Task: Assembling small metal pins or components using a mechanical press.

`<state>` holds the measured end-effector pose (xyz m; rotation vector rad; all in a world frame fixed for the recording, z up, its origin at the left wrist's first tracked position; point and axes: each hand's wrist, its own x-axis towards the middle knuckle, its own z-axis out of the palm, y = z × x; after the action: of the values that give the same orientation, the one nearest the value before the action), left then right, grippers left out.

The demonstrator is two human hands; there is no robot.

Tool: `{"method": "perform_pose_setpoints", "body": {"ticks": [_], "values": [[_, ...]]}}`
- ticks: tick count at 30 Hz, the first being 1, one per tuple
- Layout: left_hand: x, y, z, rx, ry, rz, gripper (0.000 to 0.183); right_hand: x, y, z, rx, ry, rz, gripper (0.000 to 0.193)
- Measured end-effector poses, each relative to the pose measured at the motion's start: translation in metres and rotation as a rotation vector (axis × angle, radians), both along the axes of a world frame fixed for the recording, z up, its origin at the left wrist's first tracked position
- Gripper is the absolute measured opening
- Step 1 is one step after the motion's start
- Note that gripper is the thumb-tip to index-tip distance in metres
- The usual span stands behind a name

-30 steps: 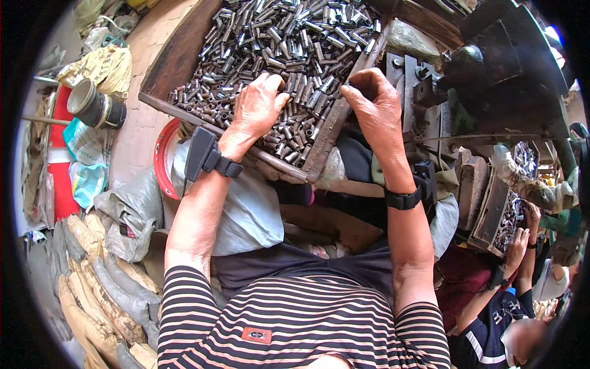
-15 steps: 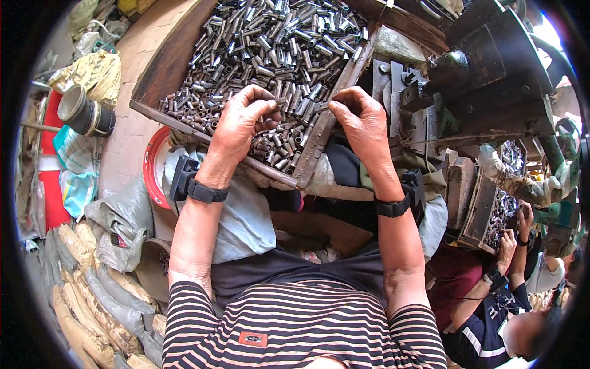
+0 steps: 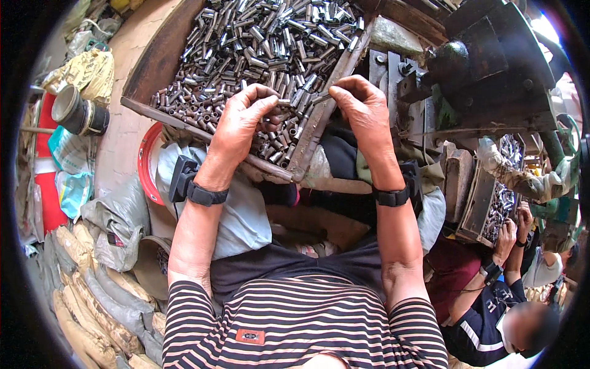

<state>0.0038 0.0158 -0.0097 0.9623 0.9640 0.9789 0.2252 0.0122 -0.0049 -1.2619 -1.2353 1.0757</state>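
Note:
A wooden tray (image 3: 147,109) ahead of me holds a heap of short metal tubes (image 3: 264,46). Over its near part, my left hand (image 3: 239,123) is closed, thumb and forefinger pinching a small metal tube (image 3: 284,101). My right hand (image 3: 364,112) is also closed, above the tray's right-hand wooden edge (image 3: 326,114). Between its thumb and forefinger sits another small metal tube (image 3: 322,97), its end pointing left toward my left hand. A gap separates the two pinched pieces. The other fingers of my right hand are curled and partly hidden.
A dark metal machine (image 3: 491,67) stands close on the right. Beyond it, a co-worker's hands (image 3: 507,237) are at a second tray of metal pieces (image 3: 499,215). Filled sacks (image 3: 86,313) lie at lower left, near a grey bag (image 3: 117,224) and a red round rim (image 3: 147,163).
The view has shifted slightly, so the tray sits a little further left and up. Both my hands keep their pinches over nearly the same spots.

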Motion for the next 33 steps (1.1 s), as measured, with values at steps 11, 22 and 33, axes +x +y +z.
{"method": "perform_pose_setpoints", "body": {"ticks": [11,22,33], "values": [[-0.004,-0.003,-0.003,0.001,0.008,0.02,0.016,-0.003,-0.002,0.004,-0.078,0.137,0.032,0.009],[-0.021,0.001,0.008,0.029,-0.024,0.094,0.013,-0.001,-0.007,0.081,0.082,0.641,0.133,0.01],[-0.038,0.007,0.001,0.045,-0.084,0.159,0.013,-0.028,0.047,0.019,0.346,-0.927,-0.044,0.019]]}}
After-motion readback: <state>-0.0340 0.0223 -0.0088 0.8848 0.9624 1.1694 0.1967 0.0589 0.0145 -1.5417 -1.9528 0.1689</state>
